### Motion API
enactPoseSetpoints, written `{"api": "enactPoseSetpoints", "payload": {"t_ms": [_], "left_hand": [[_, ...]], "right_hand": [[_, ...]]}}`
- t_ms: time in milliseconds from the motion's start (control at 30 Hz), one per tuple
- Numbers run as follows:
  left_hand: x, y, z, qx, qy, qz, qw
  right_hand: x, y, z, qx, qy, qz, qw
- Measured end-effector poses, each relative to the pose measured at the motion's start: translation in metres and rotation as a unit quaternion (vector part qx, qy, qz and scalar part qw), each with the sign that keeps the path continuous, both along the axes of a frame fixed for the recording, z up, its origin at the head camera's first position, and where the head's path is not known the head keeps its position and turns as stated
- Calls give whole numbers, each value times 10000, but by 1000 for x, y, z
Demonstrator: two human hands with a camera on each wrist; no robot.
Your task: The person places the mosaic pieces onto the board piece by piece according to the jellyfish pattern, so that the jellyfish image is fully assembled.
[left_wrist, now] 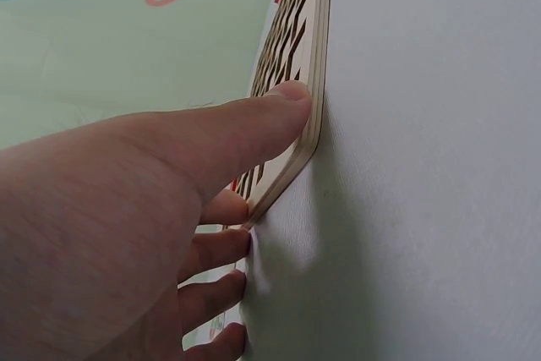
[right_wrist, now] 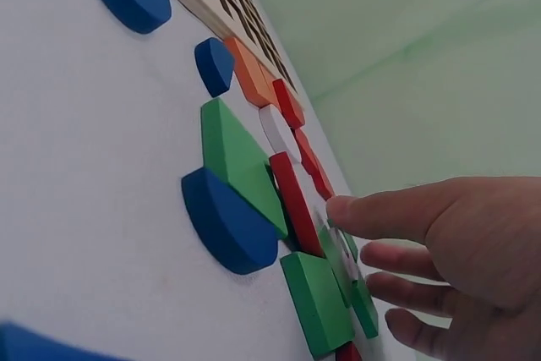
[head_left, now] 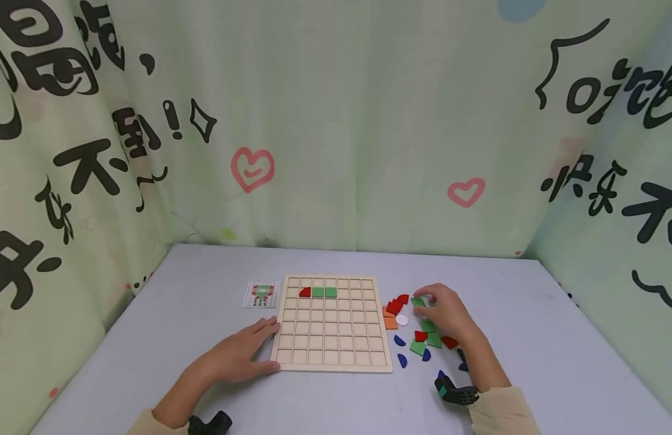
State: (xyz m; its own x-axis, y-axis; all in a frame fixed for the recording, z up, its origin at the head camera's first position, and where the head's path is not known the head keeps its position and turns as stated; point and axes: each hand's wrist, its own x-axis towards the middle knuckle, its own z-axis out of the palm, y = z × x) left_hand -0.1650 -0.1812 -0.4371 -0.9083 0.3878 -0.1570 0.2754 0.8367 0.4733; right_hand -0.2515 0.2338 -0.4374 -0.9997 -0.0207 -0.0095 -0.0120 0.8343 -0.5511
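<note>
A wooden grid board (head_left: 332, 338) lies flat on the table, with a red quarter-round piece (head_left: 305, 292) and two green squares (head_left: 323, 292) in its second row. My left hand (head_left: 240, 353) rests against the board's left edge, fingers fairly straight. In the left wrist view its thumb (left_wrist: 270, 116) touches the board's rim. To the right of the board, my right hand (head_left: 444, 311) pinches a green square piece (head_left: 418, 301) between thumb and fingertips. Loose green pieces (right_wrist: 317, 306), red pieces (right_wrist: 296, 205) and blue half-rounds (right_wrist: 228, 221) lie near that hand.
A picture card (head_left: 261, 295) with a figure on a grid lies left of the board. Orange pieces (head_left: 390, 322) and a white round piece (head_left: 402, 320) sit by the board's right edge. Printed curtains (head_left: 357, 133) enclose the table (head_left: 205, 278).
</note>
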Motion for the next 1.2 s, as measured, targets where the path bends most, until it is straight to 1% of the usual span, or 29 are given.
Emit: {"api": "enactPoseSetpoints", "payload": {"t_ms": [133,233,467,800,900,1067,1200], "left_hand": [[2,0,2,30,13,2,10000],[3,0,3,69,42,-20,10000],[2,1,0,70,150,-88,9998],[1,-1,-1,49,165,-106,9998],[1,-1,0,49,143,-107,9998],[2,-1,1,13,105,-8,9999],[2,-2,0,25,116,-44,9999]], "right_hand": [[1,0,-3,25,-34,-11,10000],[1,0,-4,1,57,29,10000],[2,0,-3,-57,170,106,9998],[1,1,-6,-23,212,81,9997],[3,3,-5,-29,217,26,9998],[4,3,0,-200,264,65,9994],[5,0,3,-324,324,109,9989]]}}
